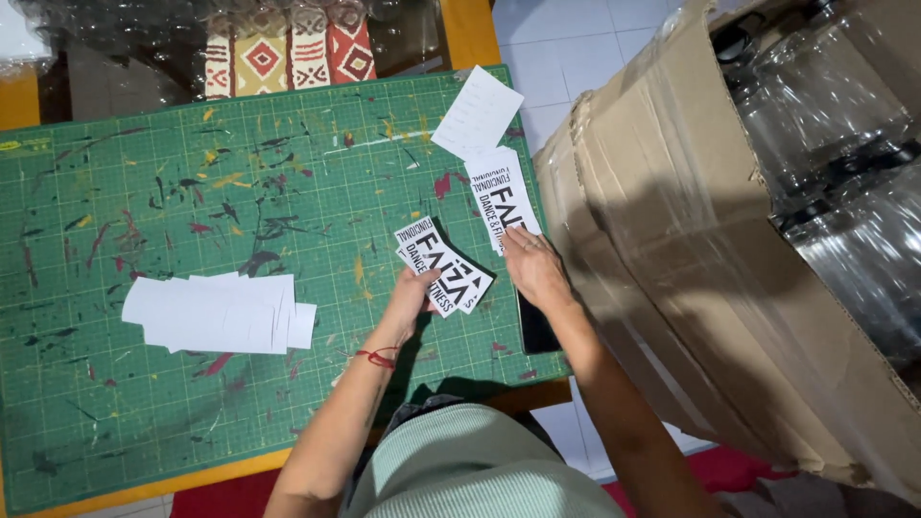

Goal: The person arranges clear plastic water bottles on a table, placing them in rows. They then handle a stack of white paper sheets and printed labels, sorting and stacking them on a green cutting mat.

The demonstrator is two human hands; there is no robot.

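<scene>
Printed cards point(443, 276), thin, light and probably slippery in a stack, sit fanned on the green cutting mat point(144, 192), pinched at their lower edge by the left hand point(411, 295), while the right hand point(532, 269) rests open-fingered on a second card pile point(499, 192).

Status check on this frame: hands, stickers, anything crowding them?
Left hand shut on sticker stack. Right hand open, fingertips on second sticker pile. Cardboard box close beside right arm; white sheets lie clear, left.

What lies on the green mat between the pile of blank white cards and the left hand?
Nothing: in the head view, between the blank white cards and the left hand there is only bare, paint-stained green mat.
</scene>
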